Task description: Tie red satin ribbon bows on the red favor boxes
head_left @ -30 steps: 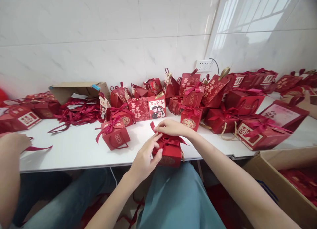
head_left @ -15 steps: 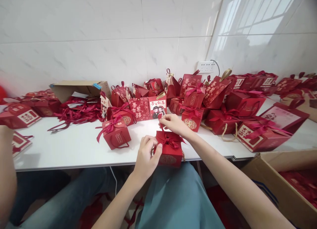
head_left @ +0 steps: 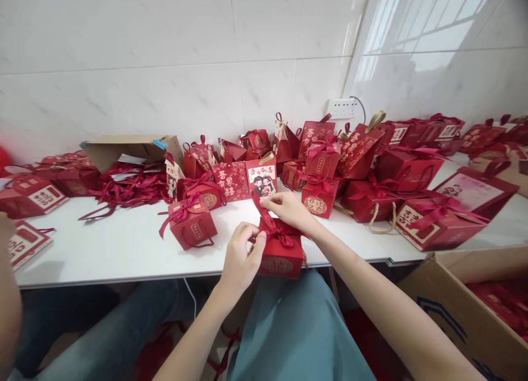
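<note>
Box (head_left: 282,255): red, round gold emblem (head_left: 278,266) facing near, upright, near middle.
Ribbon (head_left: 269,220): red, looped on box top, one end lifted far left.

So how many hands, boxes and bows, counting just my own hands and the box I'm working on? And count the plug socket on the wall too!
Hands: 2, left hand and right hand
Red box: 1
Bow: 1
Wall socket: 1
Total: 5

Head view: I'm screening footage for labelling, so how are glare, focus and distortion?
Head view: barred glare on the wall tiles, upper right; head view: gold print on the front-middle red box too soft to read; head view: apparent edge stretching, as in the lower-right carton.
</note>
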`<action>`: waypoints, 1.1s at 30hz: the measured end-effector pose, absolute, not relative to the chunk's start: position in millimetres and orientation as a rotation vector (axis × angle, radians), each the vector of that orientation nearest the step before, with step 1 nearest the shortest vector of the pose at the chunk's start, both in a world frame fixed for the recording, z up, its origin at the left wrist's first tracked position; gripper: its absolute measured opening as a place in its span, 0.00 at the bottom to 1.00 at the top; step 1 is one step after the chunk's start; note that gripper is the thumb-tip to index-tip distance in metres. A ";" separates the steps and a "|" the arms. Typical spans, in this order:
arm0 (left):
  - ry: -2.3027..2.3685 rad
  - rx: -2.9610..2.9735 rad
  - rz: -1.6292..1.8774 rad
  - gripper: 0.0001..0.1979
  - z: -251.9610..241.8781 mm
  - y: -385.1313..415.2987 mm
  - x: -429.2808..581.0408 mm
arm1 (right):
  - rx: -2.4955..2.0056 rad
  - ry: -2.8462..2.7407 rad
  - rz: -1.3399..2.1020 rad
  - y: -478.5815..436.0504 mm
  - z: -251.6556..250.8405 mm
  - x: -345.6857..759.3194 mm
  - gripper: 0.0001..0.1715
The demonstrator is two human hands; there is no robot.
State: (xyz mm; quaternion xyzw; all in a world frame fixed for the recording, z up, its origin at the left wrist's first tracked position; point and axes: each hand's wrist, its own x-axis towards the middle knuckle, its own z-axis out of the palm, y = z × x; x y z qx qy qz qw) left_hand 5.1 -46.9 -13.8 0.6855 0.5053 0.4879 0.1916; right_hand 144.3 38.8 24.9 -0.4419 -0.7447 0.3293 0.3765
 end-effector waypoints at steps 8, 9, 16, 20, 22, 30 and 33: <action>1.396 1.842 1.306 0.11 -8.9 -43.8 5.8 | -1.445 -1.897 0.480 -31.5 35.5 178.7 0.19; 1.400 1.835 1.306 0.11 -8.6 -43.2 6.1 | -1.493 -1.931 0.485 -39.6 33.5 180.0 0.20; 1.363 1.679 1.297 0.11 -7.7 -40.6 5.1 | -1.511 -2.011 0.642 -45.3 20.6 180.1 0.11; 1.329 1.604 1.321 0.11 -6.9 -39.8 4.7 | -1.426 -1.956 0.783 -37.2 20.7 186.0 0.08; 1.323 1.579 1.329 0.12 -6.9 -39.2 6.0 | -1.402 -1.902 0.857 -37.0 18.9 188.0 0.07; 1.341 1.527 1.408 0.12 -14.1 -38.2 13.1 | -1.338 -1.528 0.899 -45.8 -1.7 173.0 0.16; 1.352 1.485 1.449 0.12 -17.1 -43.3 14.4 | -1.308 -1.483 0.887 -49.0 -9.5 167.1 0.15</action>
